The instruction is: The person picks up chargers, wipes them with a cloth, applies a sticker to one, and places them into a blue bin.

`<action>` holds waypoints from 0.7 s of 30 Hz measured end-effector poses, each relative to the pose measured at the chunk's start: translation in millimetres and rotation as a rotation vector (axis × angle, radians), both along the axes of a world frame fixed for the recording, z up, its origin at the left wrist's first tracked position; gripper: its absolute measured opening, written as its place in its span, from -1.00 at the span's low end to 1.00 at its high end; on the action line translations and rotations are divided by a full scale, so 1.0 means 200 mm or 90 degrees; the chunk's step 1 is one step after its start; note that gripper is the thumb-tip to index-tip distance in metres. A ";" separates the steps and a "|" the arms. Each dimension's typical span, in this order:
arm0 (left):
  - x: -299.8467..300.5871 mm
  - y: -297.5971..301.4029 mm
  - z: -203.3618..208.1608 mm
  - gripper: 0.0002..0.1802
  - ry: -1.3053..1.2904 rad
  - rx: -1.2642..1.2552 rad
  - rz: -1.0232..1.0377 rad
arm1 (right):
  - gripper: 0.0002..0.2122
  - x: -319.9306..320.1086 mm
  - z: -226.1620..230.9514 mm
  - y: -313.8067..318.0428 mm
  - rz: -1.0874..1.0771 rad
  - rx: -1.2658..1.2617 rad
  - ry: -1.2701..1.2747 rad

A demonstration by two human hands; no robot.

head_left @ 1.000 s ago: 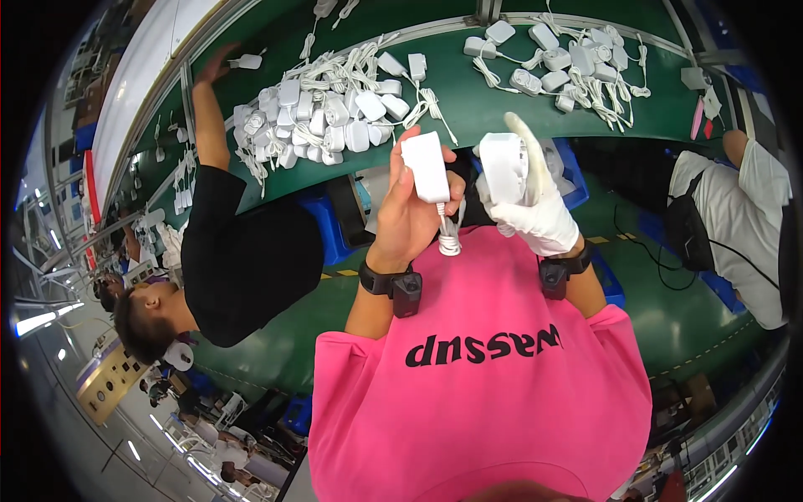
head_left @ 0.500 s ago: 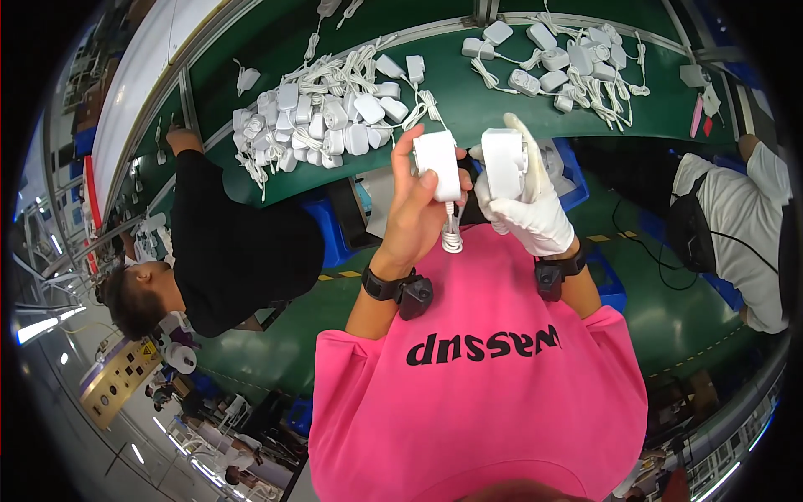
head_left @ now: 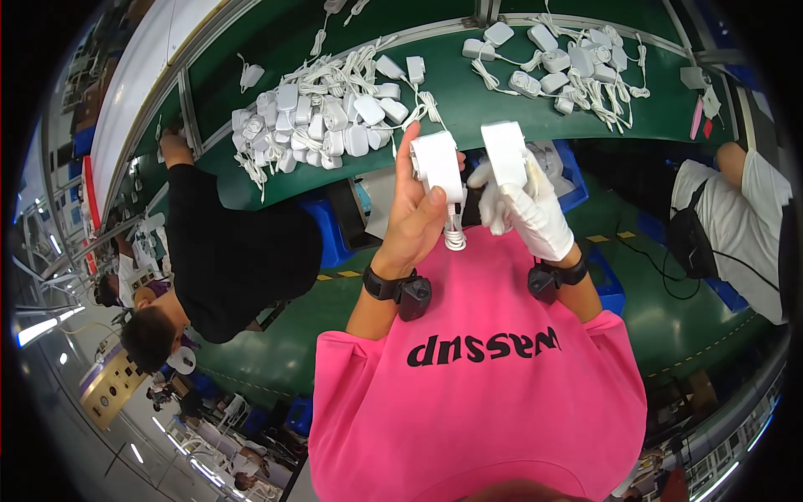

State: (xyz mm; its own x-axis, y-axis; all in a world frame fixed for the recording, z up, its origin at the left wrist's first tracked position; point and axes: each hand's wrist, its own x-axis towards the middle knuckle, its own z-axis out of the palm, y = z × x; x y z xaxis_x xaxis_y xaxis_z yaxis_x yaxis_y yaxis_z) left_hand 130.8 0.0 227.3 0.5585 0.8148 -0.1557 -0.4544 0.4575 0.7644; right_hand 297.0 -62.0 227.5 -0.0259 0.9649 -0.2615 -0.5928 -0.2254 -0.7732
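The long green worktop [head_left: 468, 100] curves past with heaps of smooth white plastic adapters [head_left: 326, 125] and tangled cords, and above its near edge the bare left hand [head_left: 414, 222] has its grip clamped on one blocky white adapter [head_left: 437, 161], coiled cord [head_left: 454, 236] dangling. The gloved right hand [head_left: 531, 209] has its grip closed on a second adapter [head_left: 505, 152]; keeping both upright, faces level, seems the way to compare them cleanly.
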 end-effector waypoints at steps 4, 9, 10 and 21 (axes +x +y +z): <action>0.00 0.00 -0.05 -0.39 -0.045 0.015 0.008 | -0.56 -0.02 0.04 0.01 0.050 -0.023 -0.006; 0.06 0.02 -0.05 -0.45 -0.103 -0.243 0.064 | -0.62 -0.06 0.04 0.04 0.097 -0.090 -0.058; 0.08 0.02 -0.05 -0.40 -0.091 -0.264 0.065 | -0.62 -0.06 0.02 0.05 0.098 -0.091 -0.058; 0.12 0.06 -0.04 -0.38 -0.169 -0.321 0.050 | -0.71 0.01 0.10 0.12 0.168 0.038 -0.807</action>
State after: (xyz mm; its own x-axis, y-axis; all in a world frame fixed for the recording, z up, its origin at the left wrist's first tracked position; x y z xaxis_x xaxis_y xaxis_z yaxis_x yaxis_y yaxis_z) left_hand 155.3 12.2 220.0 0.5720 0.7166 -0.3991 -0.6483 0.6931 0.3153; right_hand 299.6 -38.6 247.3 0.0162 0.9796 -0.2004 0.6120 -0.1682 -0.7728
